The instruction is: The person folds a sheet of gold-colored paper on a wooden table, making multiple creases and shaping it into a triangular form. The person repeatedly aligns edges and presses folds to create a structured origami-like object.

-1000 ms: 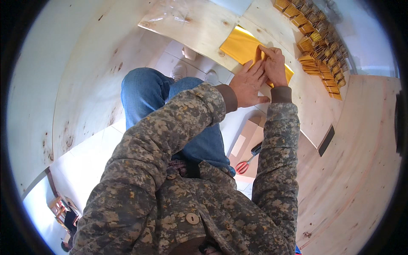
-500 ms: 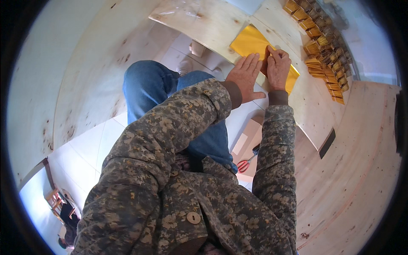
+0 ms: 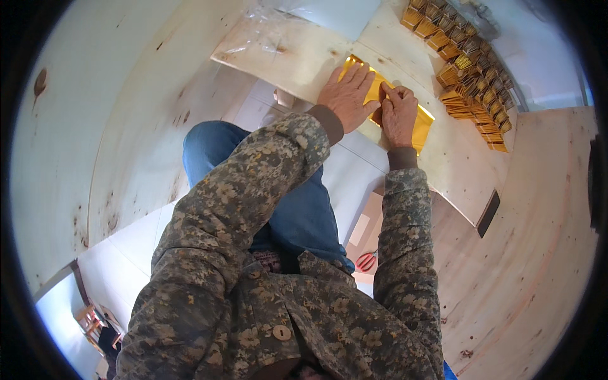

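A shiny golden-yellow sheet (image 3: 422, 130) lies on the pale wooden tabletop, partly covered by both hands. My left hand (image 3: 346, 98) rests on the sheet's left part, palm down, fingers stretched out and thumb toward the other hand. Beside it, my right hand (image 3: 399, 120) is closed, with thumb and fingertips pinching a small flat dark brown piece (image 3: 378, 116) against the sheet. The piece is mostly hidden by the fingers, so I cannot tell its kind.
Several rows of tied golden-brown bundles (image 3: 465, 69) stand at the table's far right. Clear plastic film (image 3: 256, 28) lies at the far left. A dark strip (image 3: 487, 214) sits at the right table edge. Below are a cardboard box (image 3: 367, 231) and red-handled scissors (image 3: 366, 261).
Both hands have shifted slightly left and nearer. The yellow sheet now shows as a narrower strip with bright glints along its far edge. My right hand keeps its pinch.
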`<state>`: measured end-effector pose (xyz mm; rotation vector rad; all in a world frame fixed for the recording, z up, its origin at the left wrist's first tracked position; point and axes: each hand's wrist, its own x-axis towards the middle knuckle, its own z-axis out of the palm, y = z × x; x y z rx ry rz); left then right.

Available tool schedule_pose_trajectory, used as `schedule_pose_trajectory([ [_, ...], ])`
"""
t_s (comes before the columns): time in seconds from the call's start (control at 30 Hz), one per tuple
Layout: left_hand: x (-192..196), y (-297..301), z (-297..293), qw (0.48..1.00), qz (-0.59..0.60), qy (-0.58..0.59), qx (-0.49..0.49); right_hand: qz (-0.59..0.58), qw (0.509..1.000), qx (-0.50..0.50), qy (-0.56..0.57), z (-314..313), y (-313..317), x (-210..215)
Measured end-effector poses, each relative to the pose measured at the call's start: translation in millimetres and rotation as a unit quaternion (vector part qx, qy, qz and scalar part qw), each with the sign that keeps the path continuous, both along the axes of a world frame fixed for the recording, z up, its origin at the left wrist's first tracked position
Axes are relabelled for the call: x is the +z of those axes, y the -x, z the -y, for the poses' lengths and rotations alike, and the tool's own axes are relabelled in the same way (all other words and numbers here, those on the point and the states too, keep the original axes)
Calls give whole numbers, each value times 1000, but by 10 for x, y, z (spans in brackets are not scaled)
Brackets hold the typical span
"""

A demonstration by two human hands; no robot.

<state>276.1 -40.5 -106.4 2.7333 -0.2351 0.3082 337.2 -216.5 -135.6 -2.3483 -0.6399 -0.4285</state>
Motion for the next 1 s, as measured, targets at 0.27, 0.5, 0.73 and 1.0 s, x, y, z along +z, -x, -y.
schedule_pose_trajectory([
  [0.27,-297,-318,-10,998,3,-49,-35,45,999,-9,11,-56,62,72],
  [0.5,-301,-339,2,996,-10,-76,-41,58,997,-42,-11,-113,133,164],
  [0.73,-368,-390,-120,989,-17,-128,-74,-32,981,-18,-192,-908,689,198],
  [1.0,-480,-418,-142,989,-9,-127,-78,-73,968,-51,-235,-1050,1099,131],
])
